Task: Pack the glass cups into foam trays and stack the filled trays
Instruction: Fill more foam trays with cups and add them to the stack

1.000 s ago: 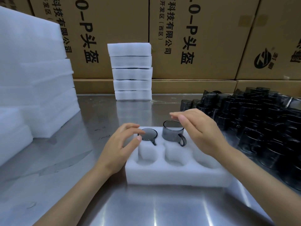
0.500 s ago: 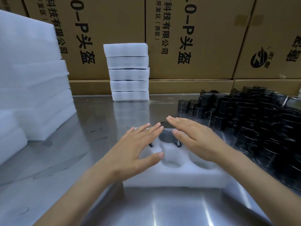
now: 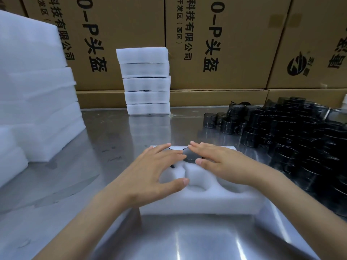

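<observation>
From the head view, the left hand [image 3: 150, 177] and right hand [image 3: 223, 164] are lying flat with fingers spread, pressing down on two dark glass cups [image 3: 189, 155] sitting in the far pockets of a foam tray [image 3: 206, 203] on the steel surface [image 3: 116, 132]. The glass is likely proving hard, slick and breakable, best gripped around the body; the foam is light and yielding. Five filled trays [image 3: 146, 81] are standing stacked behind; loose cups [image 3: 291, 139] are piling up too densely to count.
</observation>
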Motion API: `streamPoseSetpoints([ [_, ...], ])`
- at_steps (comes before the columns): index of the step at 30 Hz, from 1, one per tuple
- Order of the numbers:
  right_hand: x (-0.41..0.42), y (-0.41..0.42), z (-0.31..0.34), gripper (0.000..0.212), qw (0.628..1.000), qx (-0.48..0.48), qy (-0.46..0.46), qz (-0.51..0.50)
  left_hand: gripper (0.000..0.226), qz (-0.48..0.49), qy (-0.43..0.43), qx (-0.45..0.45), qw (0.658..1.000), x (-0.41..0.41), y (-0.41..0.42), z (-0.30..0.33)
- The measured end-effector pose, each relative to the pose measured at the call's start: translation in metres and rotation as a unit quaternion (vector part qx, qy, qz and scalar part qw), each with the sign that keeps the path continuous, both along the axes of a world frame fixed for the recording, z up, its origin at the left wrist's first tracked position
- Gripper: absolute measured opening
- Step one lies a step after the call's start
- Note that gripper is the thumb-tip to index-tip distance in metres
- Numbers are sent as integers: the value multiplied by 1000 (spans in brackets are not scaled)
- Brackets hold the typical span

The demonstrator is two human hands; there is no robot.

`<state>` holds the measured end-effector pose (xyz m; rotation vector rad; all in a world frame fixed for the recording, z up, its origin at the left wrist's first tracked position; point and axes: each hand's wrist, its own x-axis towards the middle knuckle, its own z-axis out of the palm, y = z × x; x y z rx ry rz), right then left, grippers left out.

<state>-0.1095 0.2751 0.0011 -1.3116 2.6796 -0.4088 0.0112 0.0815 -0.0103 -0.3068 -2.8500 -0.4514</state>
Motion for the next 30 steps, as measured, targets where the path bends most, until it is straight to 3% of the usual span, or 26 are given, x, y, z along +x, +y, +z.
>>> streamPoseSetpoints([
  [10, 9, 2, -4, 57, 999, 45, 28, -9, 67, -14, 0, 66, 998, -6, -4, -6],
  [13, 12, 1, -5, 62, 999, 33, 28, -14, 47, -41, 27, 199, 979, -5, -3, -11],
  [16, 6, 0, -3, 58, 997, -54, -28, -36, 46, -38, 80, 360, 929, -4, -6, -18],
  [19, -15, 5, 2, 52, 981, -166, 25, -93, 48, 12, 121, 420, 900, -7, -15, -28],
  [21, -39, 8, 9, 46, 967, -189, 74, -154, 45, 53, 106, 442, 889, -11, -20, -33],
  [26, -107, 11, 29, 41, 950, -131, 111, -261, 47, 91, 26, 471, 877, -19, -25, -39],
  [30, -145, 5, 39, 42, 933, -94, 129, -322, 57, 85, 19, 475, 876, -22, -29, -42],
])
